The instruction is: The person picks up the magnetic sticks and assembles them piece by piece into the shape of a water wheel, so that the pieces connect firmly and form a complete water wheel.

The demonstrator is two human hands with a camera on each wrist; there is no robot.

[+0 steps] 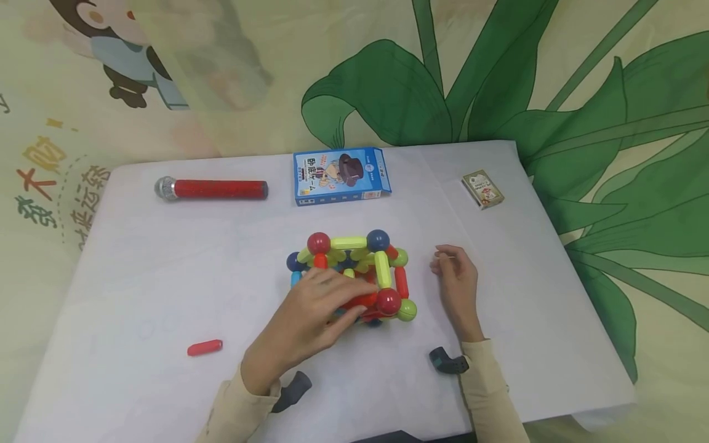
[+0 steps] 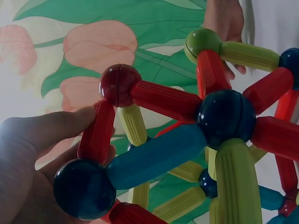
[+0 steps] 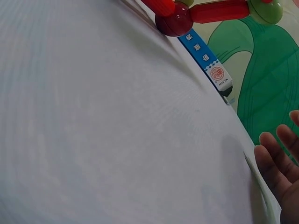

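Note:
A frame of magnetic rods and balls (image 1: 383, 269) in red, yellow-green and blue stands near the middle of the table. My left hand (image 1: 310, 307) reaches across its near side. In the left wrist view, thumb and fingers pinch a red magnetic rod (image 2: 96, 130), which joins a dark red ball (image 2: 120, 85) and a dark blue ball (image 2: 85, 189). Part of the frame is hidden behind this hand in the head view. To the right, apart from the frame, my right hand (image 1: 458, 286) has loosely bent fingers and holds nothing.
One loose red rod (image 1: 205, 347) lies at the left front of the white table (image 1: 138, 277). Along the back are a red microphone-shaped stick (image 1: 218, 189), a blue card-game box (image 1: 340, 175) and a small patterned box (image 1: 483, 189). Patterned cloth hangs behind.

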